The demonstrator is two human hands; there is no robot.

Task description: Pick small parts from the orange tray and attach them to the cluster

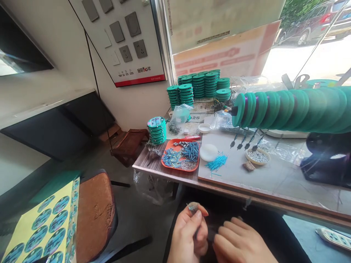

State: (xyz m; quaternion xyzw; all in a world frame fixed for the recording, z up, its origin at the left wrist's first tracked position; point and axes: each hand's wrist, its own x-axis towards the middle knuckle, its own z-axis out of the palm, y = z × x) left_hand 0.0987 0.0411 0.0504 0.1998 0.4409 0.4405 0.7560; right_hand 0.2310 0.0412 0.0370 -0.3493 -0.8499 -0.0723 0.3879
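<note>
My left hand (pixel 189 232) is in front of the table edge, its thumb and forefinger pinching a small grey ridged piece (pixel 192 208) that looks like a coil. Beside it, my right hand (pixel 240 243) is closed with the fingers curled under; what it holds, if anything, is hidden. Beyond the hands, an orange tray (pixel 164 166) carries blue and silver small parts. To its right lie a pile of thin light-blue tubes (pixel 218 162), a round white lid (pixel 208 152) and a shallow dish (pixel 268 163) of pale grey pellets.
A row of green spools (pixel 276 109) is mounted on a rod at the right, dark pieces dangling below. Green spool stacks (pixel 199 86) stand at the back, another stack (pixel 157 131) nearer. A brown stool (pixel 94 215) with sticker sheets (pixel 27 226) is at left; a power strip (pixel 336 237) lies lower right.
</note>
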